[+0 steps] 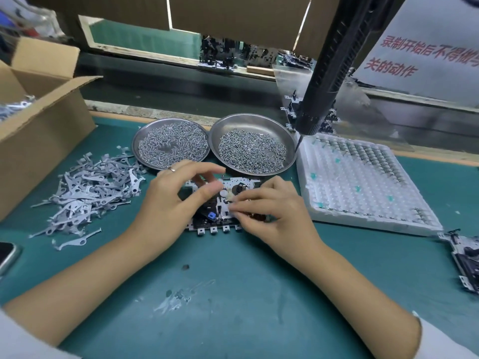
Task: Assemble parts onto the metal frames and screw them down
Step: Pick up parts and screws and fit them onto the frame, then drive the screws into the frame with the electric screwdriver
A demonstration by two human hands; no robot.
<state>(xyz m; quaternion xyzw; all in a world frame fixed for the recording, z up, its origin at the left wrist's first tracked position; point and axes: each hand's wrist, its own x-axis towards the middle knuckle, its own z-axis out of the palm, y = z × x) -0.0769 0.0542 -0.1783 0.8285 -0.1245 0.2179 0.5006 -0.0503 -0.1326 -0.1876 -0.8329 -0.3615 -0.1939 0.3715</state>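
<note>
A metal frame (220,224) with black parts and a small blue piece lies flat on the green mat in the middle. My left hand (173,203) hovers over its left side, fingers curled, thumb and forefinger close over the frame; what they hold is hidden. My right hand (269,208) pinches a small pale part at the frame's centre. Behind the frame sit two steel dishes of screws, the left dish (145,136) and the right dish (259,123). A black electric screwdriver (326,73) hangs above the right dish.
A pile of grey metal levers (88,190) lies left of the frame, beside an open cardboard box (44,120). A white foam tray (363,182) with rows of small parts stands at the right. Another frame (464,257) lies at the right edge, a phone (6,255) at the left edge.
</note>
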